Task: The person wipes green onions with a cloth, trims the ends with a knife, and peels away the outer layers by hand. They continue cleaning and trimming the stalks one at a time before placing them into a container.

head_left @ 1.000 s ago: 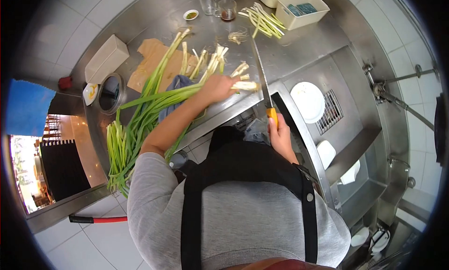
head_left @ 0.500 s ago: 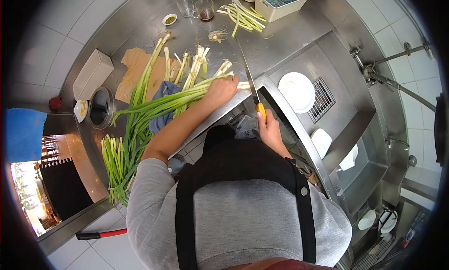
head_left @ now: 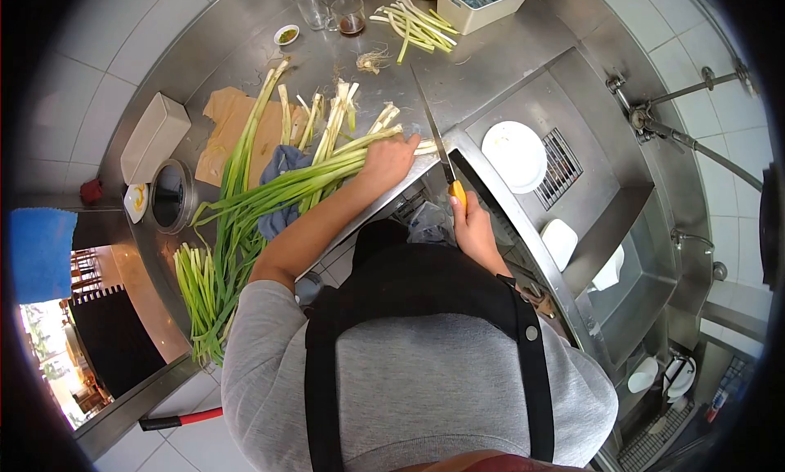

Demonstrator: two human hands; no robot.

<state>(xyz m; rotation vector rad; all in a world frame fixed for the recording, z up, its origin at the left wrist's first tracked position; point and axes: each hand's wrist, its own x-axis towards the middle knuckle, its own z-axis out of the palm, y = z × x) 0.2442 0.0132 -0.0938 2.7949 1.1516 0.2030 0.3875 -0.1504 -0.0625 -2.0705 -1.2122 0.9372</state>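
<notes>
Left hand: the left hand (head_left: 391, 159) is curled over the pale lower ends of the green onions (head_left: 286, 184), pressing the bundle onto the steel counter (head_left: 491, 63) near its front edge.
Right hand: the right hand (head_left: 474, 227) is closed round the yellow handle of a knife (head_left: 435, 132). The blade lies just beside the left fingers, tip pointing away.
Handling: the stalks look light and floppy in the greens and firmer at the white base, so that is the place to hold them, bunched tight. The smooth skins would likely slide on the steel.
Around: a blue cloth (head_left: 278, 163) lies under the greens and a second heap of greens (head_left: 196, 288) at the left end. Trimmed stalks (head_left: 413, 26) sit far back, and a white plate (head_left: 513, 155) in the sink (head_left: 601, 173).
Hidden: the left palm covers where the blade meets the stalks — the root tips barely show. The person's torso blocks the area below the counter edge.
</notes>
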